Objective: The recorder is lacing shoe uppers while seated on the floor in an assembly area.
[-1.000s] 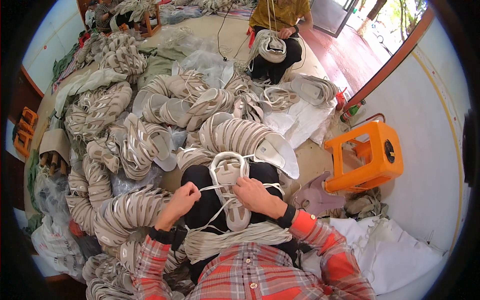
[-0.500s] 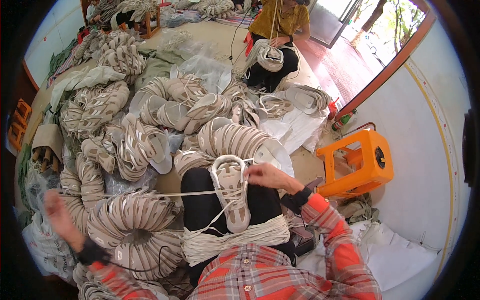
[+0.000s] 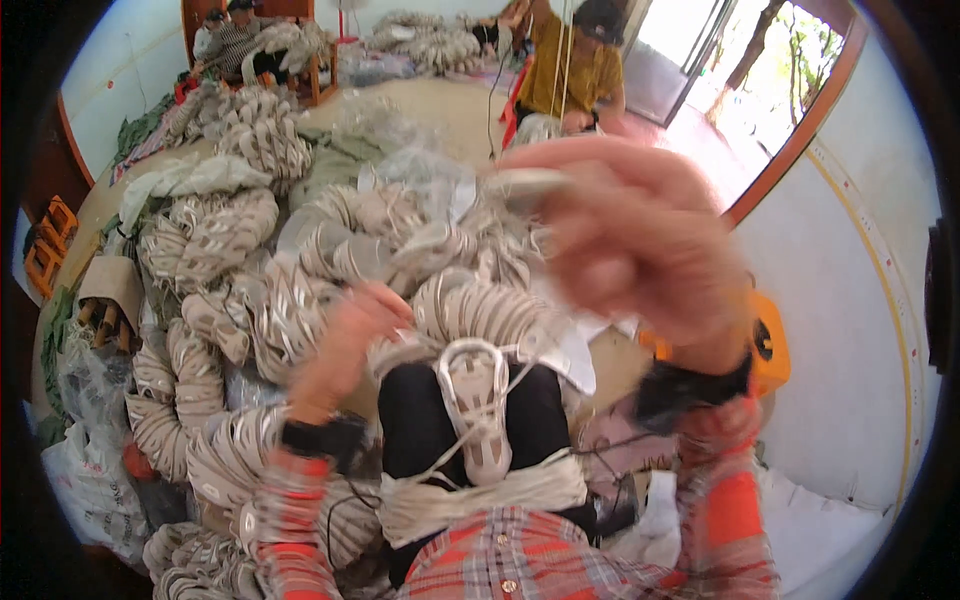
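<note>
A beige and white shoe upper [image 3: 474, 405] lies across my black-trousered lap, its loose white shoelaces [image 3: 462, 438] crossing its front and trailing to the sides. My right hand [image 3: 640, 235] is raised high in front of me, large and blurred. Its fingers are curled together around a pale strip that looks like a shoelace. My left hand [image 3: 362, 330] hovers to the left of the shoe upper, apart from it; motion smears its fingers. Below the shoe, a bundle of white laces [image 3: 480, 495] spans my thighs.
Stacked beige shoe uppers [image 3: 490, 305] curve around in front and to the left. An orange plastic stool [image 3: 770, 345] stands on the right, partly behind my right hand. A person in a mustard top [image 3: 570, 75] sits ahead near the doorway; others sit at the far left.
My right hand has risen from the shoe toward the camera. My left hand has come in from the far left toward the shoe. The lace that stretched leftward is no longer taut.
</note>
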Demonstrator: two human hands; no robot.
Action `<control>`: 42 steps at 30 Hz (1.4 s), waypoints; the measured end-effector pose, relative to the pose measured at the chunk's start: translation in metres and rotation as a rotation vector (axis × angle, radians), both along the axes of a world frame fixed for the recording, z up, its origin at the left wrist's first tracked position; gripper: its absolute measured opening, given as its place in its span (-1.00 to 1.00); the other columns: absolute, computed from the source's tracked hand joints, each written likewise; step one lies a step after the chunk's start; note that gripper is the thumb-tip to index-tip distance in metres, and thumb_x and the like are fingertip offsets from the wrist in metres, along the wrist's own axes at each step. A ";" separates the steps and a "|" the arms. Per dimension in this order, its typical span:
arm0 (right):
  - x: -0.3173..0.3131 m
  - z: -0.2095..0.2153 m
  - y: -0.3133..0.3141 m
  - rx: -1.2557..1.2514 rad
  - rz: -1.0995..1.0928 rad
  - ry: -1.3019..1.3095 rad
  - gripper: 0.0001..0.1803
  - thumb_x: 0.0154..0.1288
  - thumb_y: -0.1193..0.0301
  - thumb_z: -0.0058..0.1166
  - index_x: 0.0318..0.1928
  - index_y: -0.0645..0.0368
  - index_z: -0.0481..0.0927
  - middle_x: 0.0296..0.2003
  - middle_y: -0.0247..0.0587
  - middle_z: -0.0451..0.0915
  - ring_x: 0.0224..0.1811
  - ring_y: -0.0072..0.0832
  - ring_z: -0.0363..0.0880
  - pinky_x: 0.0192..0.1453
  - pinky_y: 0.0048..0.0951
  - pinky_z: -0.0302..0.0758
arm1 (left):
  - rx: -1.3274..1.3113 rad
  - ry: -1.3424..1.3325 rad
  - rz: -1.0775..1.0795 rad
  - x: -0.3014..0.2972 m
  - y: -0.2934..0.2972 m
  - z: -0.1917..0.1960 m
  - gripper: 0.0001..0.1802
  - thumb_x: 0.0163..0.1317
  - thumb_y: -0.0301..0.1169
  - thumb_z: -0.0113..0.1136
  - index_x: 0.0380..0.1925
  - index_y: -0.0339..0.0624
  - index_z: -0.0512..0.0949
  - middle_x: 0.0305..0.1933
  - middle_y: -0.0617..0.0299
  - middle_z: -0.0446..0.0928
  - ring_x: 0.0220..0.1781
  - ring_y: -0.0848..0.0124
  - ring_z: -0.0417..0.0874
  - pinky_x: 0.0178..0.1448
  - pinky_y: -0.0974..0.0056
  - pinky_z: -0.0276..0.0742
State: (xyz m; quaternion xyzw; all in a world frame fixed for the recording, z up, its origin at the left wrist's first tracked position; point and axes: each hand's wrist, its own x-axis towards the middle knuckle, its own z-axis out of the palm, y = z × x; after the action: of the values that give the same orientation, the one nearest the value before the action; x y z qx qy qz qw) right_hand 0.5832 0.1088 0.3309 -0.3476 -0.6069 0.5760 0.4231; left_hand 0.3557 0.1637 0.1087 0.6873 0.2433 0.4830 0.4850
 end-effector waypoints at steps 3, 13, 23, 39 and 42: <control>0.085 0.034 -0.020 0.190 -0.312 0.103 -0.57 0.32 0.49 -0.09 0.14 0.44 0.23 -0.45 -0.47 0.38 -0.56 -0.86 0.20 -0.59 -0.83 0.19 | 0.034 0.609 0.089 0.070 0.001 -0.125 -0.74 0.08 -0.32 0.03 -0.29 -0.24 0.50 -0.27 -0.07 0.48 -0.15 0.00 0.47 -0.03 0.10 0.41; 0.266 -0.040 -0.094 0.479 -1.238 -0.422 -0.60 0.31 0.28 -0.03 0.07 0.26 0.41 -0.38 -0.36 0.49 -0.56 -0.82 0.32 -0.61 -0.76 0.26 | -0.186 0.699 -0.113 0.081 -0.011 -0.176 -0.61 0.12 -0.16 0.08 -0.11 -0.15 0.47 -0.15 0.07 0.51 -0.08 0.16 0.52 0.00 0.15 0.35; 0.052 -0.336 -0.019 0.427 -0.209 -0.969 -0.84 0.05 0.55 -0.02 -0.28 0.25 0.46 -0.38 -0.09 0.47 -0.29 -0.18 0.50 -0.26 -0.26 0.46 | -0.370 0.516 -0.249 0.086 0.021 -0.169 -0.77 0.26 -0.31 -0.01 -0.17 -0.20 0.46 -0.33 0.38 0.42 -0.25 0.54 0.36 -0.13 0.42 0.32; 0.027 -0.338 -0.028 0.532 -0.108 -1.150 -0.80 -0.08 0.52 0.02 -0.34 0.16 0.53 -0.33 -0.09 0.44 -0.19 -0.15 0.44 -0.21 -0.19 0.37 | -0.448 0.381 -0.225 0.080 0.004 -0.182 -0.77 0.20 -0.31 0.05 -0.20 -0.15 0.52 -0.39 0.36 0.51 -0.35 0.55 0.43 -0.14 0.41 0.33; 0.026 -0.327 -0.021 0.530 -0.042 -1.345 -0.82 -0.08 0.50 0.02 -0.35 0.17 0.52 -0.35 -0.10 0.45 -0.22 -0.15 0.45 -0.21 -0.19 0.36 | -0.412 0.451 -0.183 0.082 0.008 -0.175 -0.77 0.20 -0.32 0.05 -0.19 -0.15 0.51 -0.40 0.39 0.50 -0.33 0.56 0.42 -0.13 0.41 0.33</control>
State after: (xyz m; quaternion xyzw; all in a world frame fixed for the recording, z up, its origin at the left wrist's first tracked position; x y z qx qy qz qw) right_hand 0.6094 0.0881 0.0041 -0.5244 -0.8483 0.0625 0.0391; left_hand 0.4375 0.1713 -0.0660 0.6832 0.3747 0.2134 0.5893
